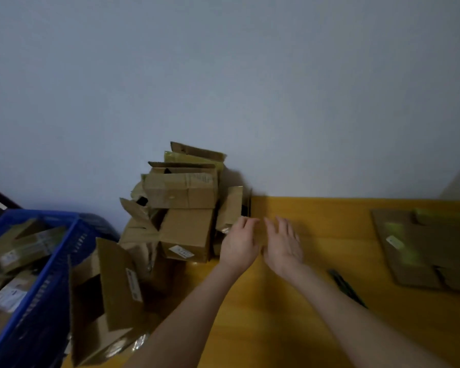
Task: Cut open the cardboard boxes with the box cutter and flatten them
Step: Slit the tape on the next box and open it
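Observation:
A pile of brown cardboard boxes [182, 208] leans against the wall at the left end of the yellow table [290, 314]. My left hand [238, 244] hovers just right of the pile with fingers loosely bent, holding nothing. My right hand [283, 243] is beside it, palm turned inward, fingers straight and empty. The dark box cutter [347, 288] lies on the table to the right of my right forearm. A flattened cardboard sheet [425, 248] lies at the table's right side.
A blue plastic crate [51, 261] holding more cardboard stands at the lower left. An opened box [106, 296] stands between the crate and the table. A plain wall rises behind the table.

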`<act>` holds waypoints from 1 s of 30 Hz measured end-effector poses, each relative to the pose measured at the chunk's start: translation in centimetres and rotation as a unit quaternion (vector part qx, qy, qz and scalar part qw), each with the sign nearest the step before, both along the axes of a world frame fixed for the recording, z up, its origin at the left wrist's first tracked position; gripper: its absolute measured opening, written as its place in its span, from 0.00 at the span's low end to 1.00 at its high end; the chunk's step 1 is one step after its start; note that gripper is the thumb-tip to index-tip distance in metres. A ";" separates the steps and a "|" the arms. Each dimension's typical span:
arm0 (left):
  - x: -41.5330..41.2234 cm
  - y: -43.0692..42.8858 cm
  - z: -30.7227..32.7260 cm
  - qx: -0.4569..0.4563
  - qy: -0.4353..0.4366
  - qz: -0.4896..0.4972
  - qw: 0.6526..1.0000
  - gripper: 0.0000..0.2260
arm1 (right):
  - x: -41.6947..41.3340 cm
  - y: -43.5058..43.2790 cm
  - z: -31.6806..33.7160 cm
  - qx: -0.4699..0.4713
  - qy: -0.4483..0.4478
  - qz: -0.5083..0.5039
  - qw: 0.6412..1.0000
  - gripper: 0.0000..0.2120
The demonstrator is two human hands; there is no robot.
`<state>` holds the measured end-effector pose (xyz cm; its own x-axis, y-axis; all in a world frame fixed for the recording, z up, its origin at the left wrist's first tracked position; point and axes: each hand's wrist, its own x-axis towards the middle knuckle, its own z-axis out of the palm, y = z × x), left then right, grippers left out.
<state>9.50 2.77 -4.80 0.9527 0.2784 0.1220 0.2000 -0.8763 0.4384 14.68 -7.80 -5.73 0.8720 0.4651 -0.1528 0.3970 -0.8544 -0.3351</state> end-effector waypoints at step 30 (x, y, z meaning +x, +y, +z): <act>-1.7 10.2 11.4 -0.176 -0.218 0.213 0.936 0.07 | 0.1 3.6 6.0 0.579 0.178 -0.225 0.763 0.20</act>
<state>7.79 12.96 6.61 0.6274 0.7171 0.3035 0.2320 -0.5442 0.8063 14.78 -4.24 0.27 0.9822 0.1340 -0.1319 -0.1426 0.0733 -0.9871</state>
